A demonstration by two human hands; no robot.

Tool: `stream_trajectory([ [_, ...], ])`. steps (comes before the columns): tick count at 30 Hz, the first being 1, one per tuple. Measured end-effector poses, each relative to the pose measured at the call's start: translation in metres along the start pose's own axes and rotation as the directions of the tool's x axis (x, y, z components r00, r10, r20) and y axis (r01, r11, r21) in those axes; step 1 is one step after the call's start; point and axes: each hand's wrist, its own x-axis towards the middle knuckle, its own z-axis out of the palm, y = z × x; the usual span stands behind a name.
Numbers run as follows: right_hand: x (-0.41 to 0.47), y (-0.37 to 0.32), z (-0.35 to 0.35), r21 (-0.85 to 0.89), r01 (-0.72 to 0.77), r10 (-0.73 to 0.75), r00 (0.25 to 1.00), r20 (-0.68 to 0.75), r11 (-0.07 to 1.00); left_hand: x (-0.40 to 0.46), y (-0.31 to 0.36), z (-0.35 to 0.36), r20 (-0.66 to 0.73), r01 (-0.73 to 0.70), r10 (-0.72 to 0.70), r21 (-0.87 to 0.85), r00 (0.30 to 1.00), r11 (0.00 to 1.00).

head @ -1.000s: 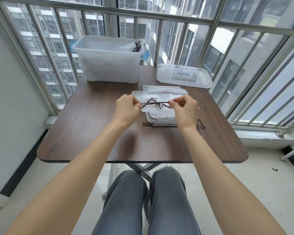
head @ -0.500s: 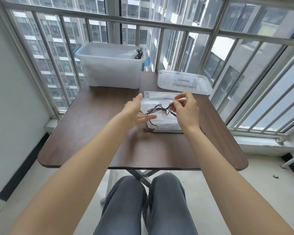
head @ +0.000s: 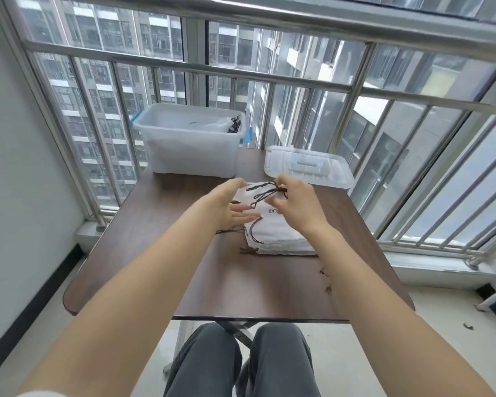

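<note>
A stack of white fabric bags (head: 281,233) with dark drawstrings lies in the middle of the brown table (head: 161,253). My right hand (head: 295,207) pinches the tied dark drawstring (head: 265,190) of the top bag and holds it just above the stack. My left hand (head: 226,204) hovers at the stack's left side with straight fingers spread, and it holds nothing. More dark cord ends trail from the stack's left and front edges.
A clear plastic storage bin (head: 189,144) with dark cords inside stands at the table's back left. Its clear lid (head: 307,166) lies flat at the back right. A metal railing and windows surround the table. My knees sit under the front edge.
My left hand let go of the drawstring and opened beside the stack. My right hand kept the cord and moved it farther from me. The camera tilted up.
</note>
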Motion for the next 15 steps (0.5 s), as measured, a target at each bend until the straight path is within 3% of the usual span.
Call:
stream_trajectory([
  [4,0.005,-0.012,-0.013,0.141,0.087,-0.087,0.996,-0.008,0.986,0.004,0.014,-0.006,0.038,0.013,-0.002,-0.3,0.999,0.954],
  [7,0.01,-0.017,-0.024,0.18,0.102,-0.09,0.993,-0.077,0.978,0.01,0.03,-0.007,-0.068,-0.098,0.08,-0.308,0.994,0.946],
  [15,0.033,-0.041,-0.03,0.051,0.211,-0.201,0.967,-0.155,0.976,-0.011,0.094,-0.024,-0.082,-0.38,0.371,-0.267,0.925,0.886],
])
